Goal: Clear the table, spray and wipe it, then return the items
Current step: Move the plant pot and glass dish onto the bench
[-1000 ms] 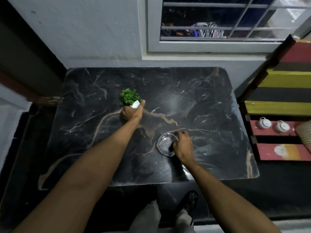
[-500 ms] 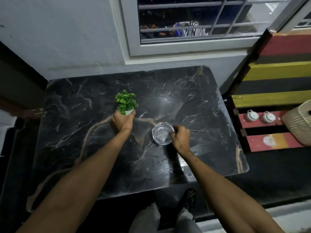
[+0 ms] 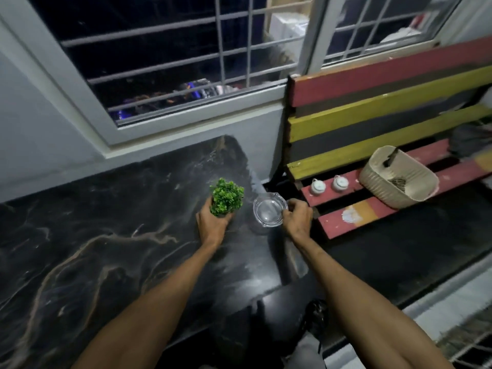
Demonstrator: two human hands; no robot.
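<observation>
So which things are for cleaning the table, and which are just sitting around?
For the job:
- black marble table
- little green plant, held in the left hand
- glass ashtray, held in the right hand

Just sitting around:
- two small white pots on the striped bench
- cream basket on the bench
- barred window

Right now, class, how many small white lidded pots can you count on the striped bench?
2. One small white pot stands on the bench's red slat nearest the table; the second stands just right of it, beside the cream basket. The basket may hide others.
</observation>
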